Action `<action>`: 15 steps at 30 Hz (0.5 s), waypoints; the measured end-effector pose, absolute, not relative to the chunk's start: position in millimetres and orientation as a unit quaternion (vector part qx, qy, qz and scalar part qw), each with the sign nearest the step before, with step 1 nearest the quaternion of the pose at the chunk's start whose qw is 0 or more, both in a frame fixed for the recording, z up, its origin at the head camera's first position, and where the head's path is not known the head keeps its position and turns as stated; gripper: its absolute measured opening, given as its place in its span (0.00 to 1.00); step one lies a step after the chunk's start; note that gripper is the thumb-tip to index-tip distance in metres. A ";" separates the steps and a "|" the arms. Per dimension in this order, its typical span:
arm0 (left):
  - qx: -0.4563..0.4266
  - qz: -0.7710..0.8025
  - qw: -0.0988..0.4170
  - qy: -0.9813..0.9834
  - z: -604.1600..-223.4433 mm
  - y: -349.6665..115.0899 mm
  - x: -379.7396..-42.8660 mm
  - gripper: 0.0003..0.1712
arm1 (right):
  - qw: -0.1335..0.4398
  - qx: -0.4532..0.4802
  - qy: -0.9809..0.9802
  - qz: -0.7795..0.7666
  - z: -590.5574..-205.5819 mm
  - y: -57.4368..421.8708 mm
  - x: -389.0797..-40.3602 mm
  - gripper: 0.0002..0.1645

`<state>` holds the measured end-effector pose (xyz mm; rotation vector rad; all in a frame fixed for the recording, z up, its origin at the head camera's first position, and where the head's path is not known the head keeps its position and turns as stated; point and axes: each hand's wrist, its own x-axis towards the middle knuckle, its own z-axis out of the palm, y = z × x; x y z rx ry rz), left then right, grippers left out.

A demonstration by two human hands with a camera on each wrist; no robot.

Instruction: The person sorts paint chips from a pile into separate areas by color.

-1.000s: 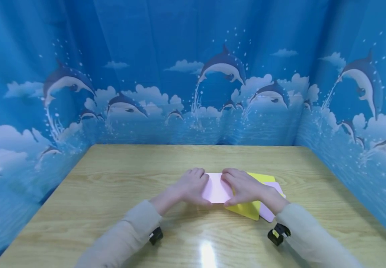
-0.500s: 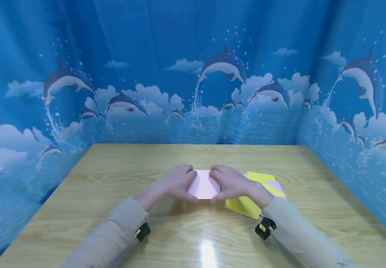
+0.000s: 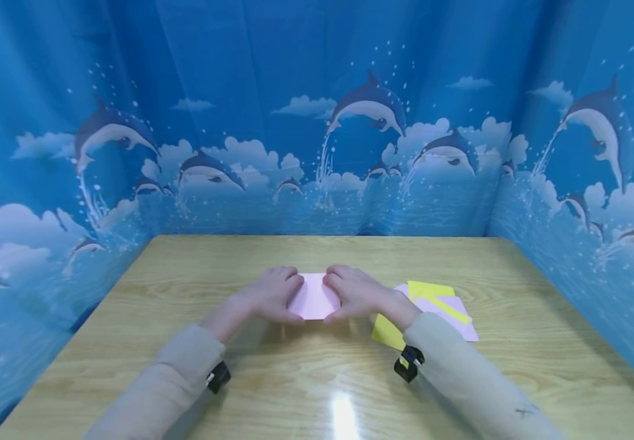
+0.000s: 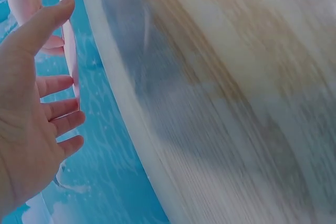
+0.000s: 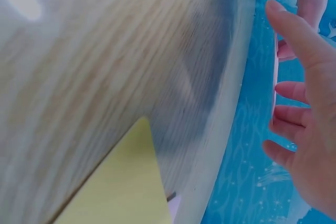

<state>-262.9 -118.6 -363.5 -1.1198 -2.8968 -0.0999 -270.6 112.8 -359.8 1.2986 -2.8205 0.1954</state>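
A pale pink sheet of paper or thin card (image 3: 314,298) is held up between both hands over the middle of the table. On its left side, the left hand (image 3: 272,294) pinches it, thumb at the near edge and fingers at the far edge. The right hand (image 3: 354,293) grips the right side in the same way. Seen from the left wrist, the pink sheet (image 4: 71,59) shows nearly edge-on, thin and slightly bent. In the right wrist view its edge is only a narrow line beside the fingers (image 5: 291,92).
To the right, partly under the right forearm, lie overlapping yellow sheets (image 3: 387,333) and pale pink sheets (image 3: 462,305). A yellow corner (image 5: 126,182) shows large in the right wrist view. A blue dolphin-print curtain (image 3: 317,201) surrounds the wooden table (image 3: 212,263).
Both hands have carried the pink sheet leftward and slightly farther away, off the pile at the right. More of the pile's yellow and pink sheets now shows.
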 end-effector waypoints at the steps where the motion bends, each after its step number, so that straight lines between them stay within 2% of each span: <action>1: -0.358 -0.036 0.015 -0.933 -363.0 -119.9 -263.9 0.45 | 0.017 0.416 -0.907 0.065 -360.5 110.8 -272.6 0.45; 15: -0.322 -0.049 -0.014 -0.945 -371.1 -130.6 -289.3 0.46 | 0.001 0.401 -0.913 0.071 -369.0 92.6 -297.7 0.44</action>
